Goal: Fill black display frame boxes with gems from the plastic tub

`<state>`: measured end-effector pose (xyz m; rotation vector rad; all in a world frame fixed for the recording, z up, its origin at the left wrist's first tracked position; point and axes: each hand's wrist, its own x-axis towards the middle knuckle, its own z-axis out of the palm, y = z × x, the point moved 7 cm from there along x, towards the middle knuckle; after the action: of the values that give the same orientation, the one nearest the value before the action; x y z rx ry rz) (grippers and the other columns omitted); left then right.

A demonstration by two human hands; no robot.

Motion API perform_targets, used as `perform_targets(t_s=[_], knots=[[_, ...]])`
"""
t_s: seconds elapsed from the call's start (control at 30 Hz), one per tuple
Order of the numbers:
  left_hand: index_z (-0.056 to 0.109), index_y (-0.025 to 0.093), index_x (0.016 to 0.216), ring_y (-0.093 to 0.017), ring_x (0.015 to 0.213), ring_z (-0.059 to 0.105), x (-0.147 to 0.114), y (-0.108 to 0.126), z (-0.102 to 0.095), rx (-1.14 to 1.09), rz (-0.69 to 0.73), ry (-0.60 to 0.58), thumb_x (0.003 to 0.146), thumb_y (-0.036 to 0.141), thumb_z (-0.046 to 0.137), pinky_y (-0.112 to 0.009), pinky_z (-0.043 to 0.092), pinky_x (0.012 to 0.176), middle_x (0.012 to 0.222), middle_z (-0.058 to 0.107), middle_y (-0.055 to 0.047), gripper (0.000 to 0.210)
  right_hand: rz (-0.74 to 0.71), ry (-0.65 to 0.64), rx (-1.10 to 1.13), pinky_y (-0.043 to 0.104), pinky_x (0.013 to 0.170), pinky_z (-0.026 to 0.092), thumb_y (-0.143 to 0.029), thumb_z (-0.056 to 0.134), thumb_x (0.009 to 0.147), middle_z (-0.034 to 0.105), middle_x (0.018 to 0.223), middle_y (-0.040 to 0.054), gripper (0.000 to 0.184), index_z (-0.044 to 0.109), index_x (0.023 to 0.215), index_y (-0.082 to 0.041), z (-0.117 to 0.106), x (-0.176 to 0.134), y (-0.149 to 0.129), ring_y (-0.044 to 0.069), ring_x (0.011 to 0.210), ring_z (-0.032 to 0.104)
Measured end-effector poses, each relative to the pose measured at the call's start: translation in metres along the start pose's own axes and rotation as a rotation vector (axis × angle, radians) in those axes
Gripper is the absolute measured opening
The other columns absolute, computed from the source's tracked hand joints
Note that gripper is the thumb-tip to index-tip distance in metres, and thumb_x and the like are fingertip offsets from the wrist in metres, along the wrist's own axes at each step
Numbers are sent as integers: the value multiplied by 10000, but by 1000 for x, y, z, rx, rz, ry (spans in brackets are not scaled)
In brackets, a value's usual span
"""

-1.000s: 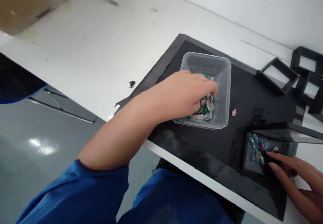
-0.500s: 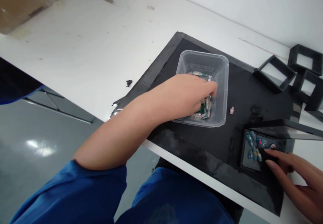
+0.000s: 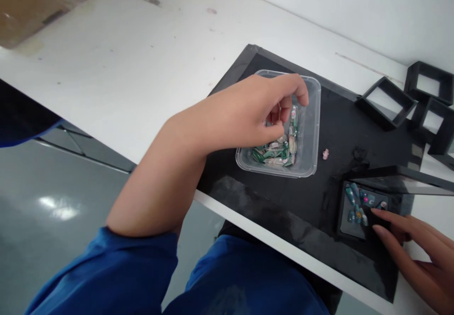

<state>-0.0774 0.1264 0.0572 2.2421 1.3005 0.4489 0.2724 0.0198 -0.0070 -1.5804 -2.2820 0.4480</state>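
Note:
My left hand (image 3: 255,111) hovers over a clear plastic tub (image 3: 314,130), its index finger and thumb apart and the other fingers curled; nothing shows in it. Inside the tub lie many small green and pale glossy press-on nails (image 3: 275,154), partly covered by the hand. At the lower right, my right hand (image 3: 411,244) has its thumb and index finger at the edge of a small black case (image 3: 349,232), apparently pinching it. The case's clear-windowed lid (image 3: 407,180) stands raised. Teal decorated press-on nails (image 3: 356,206) lie in the case.
A small pink piece (image 3: 325,154) lies on the black mat (image 3: 340,121) right of the tub. Several black frames (image 3: 386,102) stand at the right back, near the white wall. A cardboard box (image 3: 42,3) sits at the far left of the white table (image 3: 142,69).
My left hand has lifted up from the nails inside the tub, and its thumb and index finger have spread. My right hand and the case stay about where they were.

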Motion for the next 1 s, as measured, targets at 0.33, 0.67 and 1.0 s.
perform_targets(t_s=[0.33,0.67,1.0], knots=[[597,224,1326,-174,983,657,0,6,2,4,-2,-46,963,225,544,-316,531,880,1132,761,-34,367,-91,-41,-21,142,433,584,-440,661,959,691,852,-39,344,698,1300,-430,-1,4,-7,131,615,652],[776,313,1144,-271,1260,640,7,-4,30,300,107,-156,880,281,690,-459,419,1182,1137,790,40,280,-69,-68,-32,149,450,595,-462,668,961,700,913,-25,364,702,1319,-403,1,-1,-3,134,655,653],[833,331,1040,-192,1033,707,10,2,41,403,121,-200,949,218,550,-334,520,971,981,807,54,318,-88,-86,-19,102,495,605,-397,639,992,742,1083,-3,317,700,1302,-372,0,1,-5,131,793,701]])
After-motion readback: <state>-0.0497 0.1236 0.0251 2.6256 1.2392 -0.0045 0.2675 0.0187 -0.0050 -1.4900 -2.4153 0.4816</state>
